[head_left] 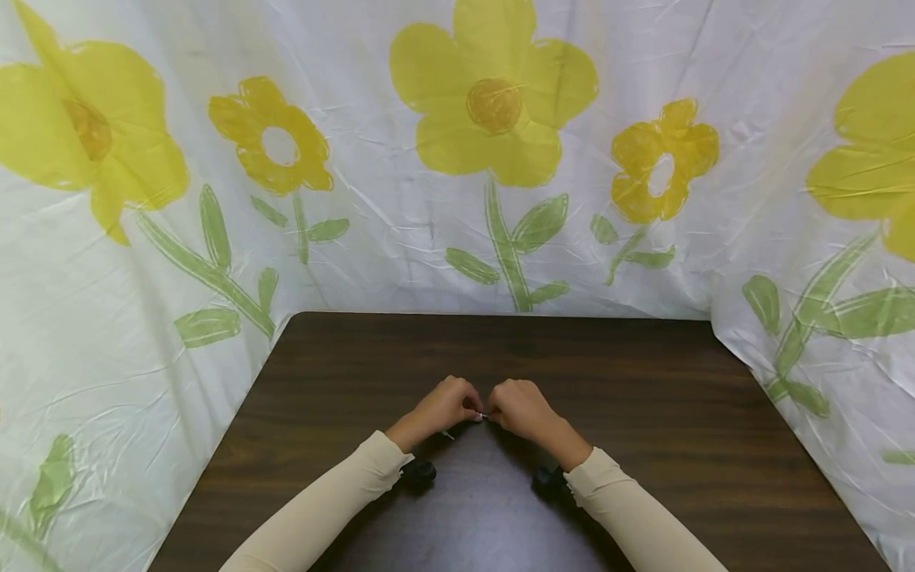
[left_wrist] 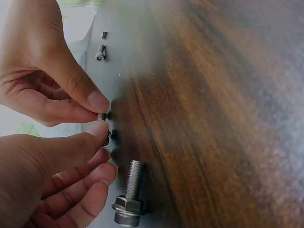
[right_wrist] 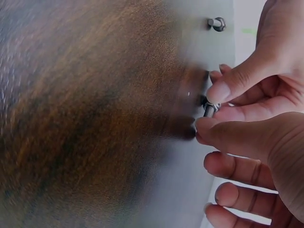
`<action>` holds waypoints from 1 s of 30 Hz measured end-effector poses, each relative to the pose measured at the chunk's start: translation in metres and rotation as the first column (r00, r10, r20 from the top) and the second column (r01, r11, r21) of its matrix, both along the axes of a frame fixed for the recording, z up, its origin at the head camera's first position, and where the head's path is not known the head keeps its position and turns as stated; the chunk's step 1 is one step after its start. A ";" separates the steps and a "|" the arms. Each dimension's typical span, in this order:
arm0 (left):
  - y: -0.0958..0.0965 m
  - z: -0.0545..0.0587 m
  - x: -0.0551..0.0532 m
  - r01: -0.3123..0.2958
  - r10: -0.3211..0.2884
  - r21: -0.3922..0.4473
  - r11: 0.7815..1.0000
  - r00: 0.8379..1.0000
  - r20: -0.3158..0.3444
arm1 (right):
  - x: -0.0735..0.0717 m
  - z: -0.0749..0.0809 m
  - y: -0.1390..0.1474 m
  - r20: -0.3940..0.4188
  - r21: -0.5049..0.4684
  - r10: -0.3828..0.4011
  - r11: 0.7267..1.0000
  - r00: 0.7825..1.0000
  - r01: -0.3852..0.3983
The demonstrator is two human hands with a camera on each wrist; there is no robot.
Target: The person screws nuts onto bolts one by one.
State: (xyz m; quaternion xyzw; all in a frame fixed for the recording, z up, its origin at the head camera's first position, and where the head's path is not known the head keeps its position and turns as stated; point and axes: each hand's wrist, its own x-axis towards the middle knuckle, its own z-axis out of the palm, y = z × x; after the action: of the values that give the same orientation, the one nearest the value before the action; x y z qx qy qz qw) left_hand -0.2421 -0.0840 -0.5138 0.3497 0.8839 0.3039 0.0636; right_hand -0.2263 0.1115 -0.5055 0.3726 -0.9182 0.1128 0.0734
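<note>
Left hand (head_left: 446, 405) and right hand (head_left: 522, 409) meet over the table, fingertips nearly touching. Between them is a small metal bolt (right_wrist: 209, 111). My left thumb and fingers pinch its thicker end, which is mostly covered. The threaded shank (left_wrist: 102, 116) is pinched between the right thumb and index finger. Another metal bolt (left_wrist: 134, 180) lies on the table near my left hand, with a nut-like hex flange close to its head. Beyond the right hand, the left wrist view shows a small screw (left_wrist: 100, 52) and a short metal piece (left_wrist: 104, 35).
The dark wood-grain table (head_left: 608, 373) extends around both hands. A white curtain with yellow flowers (head_left: 357, 262) hangs behind it and at both sides. Black devices (head_left: 419, 475) sit at the wrists, below the cream sleeves (head_left: 325, 500).
</note>
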 end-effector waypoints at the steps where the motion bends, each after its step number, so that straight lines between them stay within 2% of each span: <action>1: 0.000 0.000 0.000 0.002 -0.002 0.001 1.000 1.000 -0.006 | 0.000 0.000 0.000 0.002 0.001 -0.002 1.000 1.000 0.002; 7: -0.001 0.001 0.000 0.018 -0.018 0.017 1.000 1.000 -0.007 | 0.000 -0.001 0.001 0.035 -0.008 -0.009 1.000 0.999 0.010; 16: -0.003 0.002 0.002 0.031 -0.031 -0.003 1.000 0.999 -0.009 | 0.005 0.002 0.005 0.099 -0.008 -0.040 0.999 0.994 0.041; 23: 0.004 0.012 0.010 -0.041 0.039 -0.021 0.999 0.995 -0.094 | 0.008 0.007 0.022 0.062 -0.035 -0.059 0.998 0.996 0.061; 30: 0.020 0.021 0.015 -0.061 0.054 -0.038 0.997 0.985 -0.161 | 0.014 0.015 0.042 0.050 -0.090 -0.067 0.993 0.997 0.071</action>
State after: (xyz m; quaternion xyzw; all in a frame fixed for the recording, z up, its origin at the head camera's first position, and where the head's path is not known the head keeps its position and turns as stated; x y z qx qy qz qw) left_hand -0.2269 -0.0637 -0.4931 0.3457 0.9023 0.2576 -0.0089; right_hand -0.2126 0.1537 -0.4904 0.3344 -0.9258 0.1607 0.0728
